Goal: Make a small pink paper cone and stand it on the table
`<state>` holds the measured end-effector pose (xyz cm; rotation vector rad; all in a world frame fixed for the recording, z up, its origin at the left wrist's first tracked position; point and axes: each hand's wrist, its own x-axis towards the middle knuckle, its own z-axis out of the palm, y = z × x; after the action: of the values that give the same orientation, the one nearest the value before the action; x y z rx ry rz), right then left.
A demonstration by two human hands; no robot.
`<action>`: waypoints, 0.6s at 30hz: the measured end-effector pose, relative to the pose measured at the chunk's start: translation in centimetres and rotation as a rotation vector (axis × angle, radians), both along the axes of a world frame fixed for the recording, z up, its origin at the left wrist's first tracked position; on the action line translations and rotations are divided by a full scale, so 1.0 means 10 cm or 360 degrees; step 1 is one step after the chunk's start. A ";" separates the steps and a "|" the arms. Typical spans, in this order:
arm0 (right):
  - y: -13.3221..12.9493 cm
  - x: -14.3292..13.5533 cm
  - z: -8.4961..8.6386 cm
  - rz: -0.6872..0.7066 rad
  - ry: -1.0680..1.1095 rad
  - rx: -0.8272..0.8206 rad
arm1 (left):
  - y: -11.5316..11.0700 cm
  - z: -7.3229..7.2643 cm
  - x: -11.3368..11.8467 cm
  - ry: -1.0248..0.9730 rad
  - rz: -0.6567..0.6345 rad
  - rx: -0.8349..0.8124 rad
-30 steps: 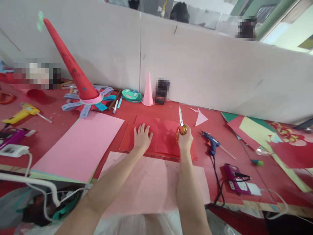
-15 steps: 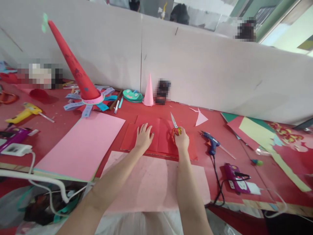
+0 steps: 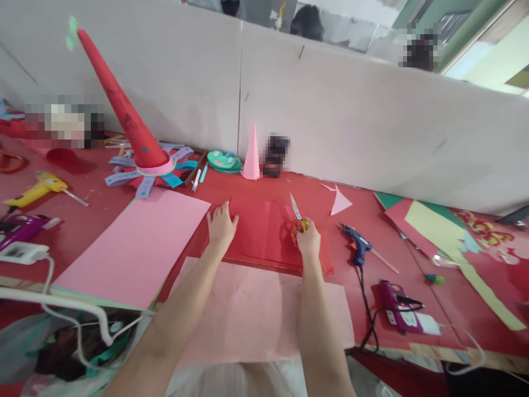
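Note:
A creased red paper sheet (image 3: 264, 231) lies in front of me on the red table. My left hand (image 3: 222, 227) rests on its left part, palm down, fingers somewhat apart and holding nothing. On the right side, my right hand (image 3: 308, 240) grips a pair of scissors (image 3: 296, 209) by the orange and yellow handles, blades pointing away from me. Nearer to my body is a pale pink sheet (image 3: 252, 314), partly under my forearms. Left of my left hand lies a stack of coloured paper with pink (image 3: 140, 248) on top.
A blue glue gun (image 3: 360, 244) and a purple power strip (image 3: 399, 306) with cables are at right. Pink scraps (image 3: 341, 203) and a pink cone (image 3: 250, 154) stand toward the white partition (image 3: 351, 110). A tall red cone (image 3: 128, 110) and yellow glue gun (image 3: 37, 192) are left.
My left hand has slid left across the red paper, toward its left edge. My right hand and the scissors have stayed nearly in place.

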<state>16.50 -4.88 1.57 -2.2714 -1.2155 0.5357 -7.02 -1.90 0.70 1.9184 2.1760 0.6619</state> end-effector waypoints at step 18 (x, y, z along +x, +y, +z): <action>0.01 0.07 -0.10 -0.0119 -0.0127 0.0138 | 0.05 0.01 -0.06 -0.0605 -0.0463 0.0264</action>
<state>17.18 -4.81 0.56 -2.2738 -1.1633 0.3610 -7.58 -1.38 0.78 1.9382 1.6226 1.0732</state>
